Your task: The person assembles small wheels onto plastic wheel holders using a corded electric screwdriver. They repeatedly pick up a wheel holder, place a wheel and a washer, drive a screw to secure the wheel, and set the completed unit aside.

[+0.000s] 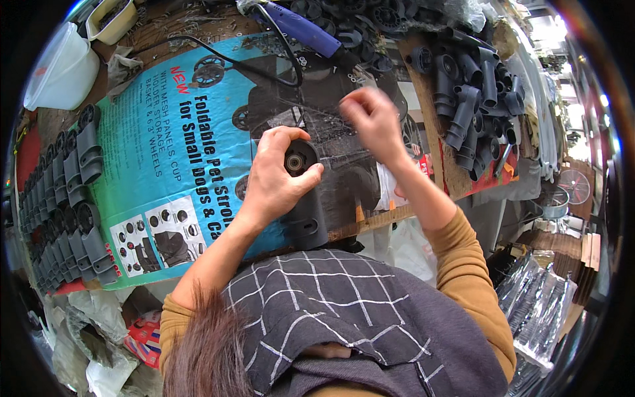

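A black plastic caster housing (307,221) lies near the table's front edge, its round end toward the far side. In that round end sits a metal ring like a bearing (295,161). My left hand (266,177) is closed around the round end, thumb on the near right side and fingers curled over the far side. To the right and farther off, my right hand (376,126) is raised above the printed sheet, its fingers curled into a pinch and slightly blurred. Whatever its fingertips hold, if anything, is too small to make out.
A blue printed cardboard sheet (152,178) covers the worktop. Similar black parts stand in rows (66,188) at left and lie in a pile (473,99) at right. A blue corded power tool (297,30) lies at the back. White tub (65,69) at far left.
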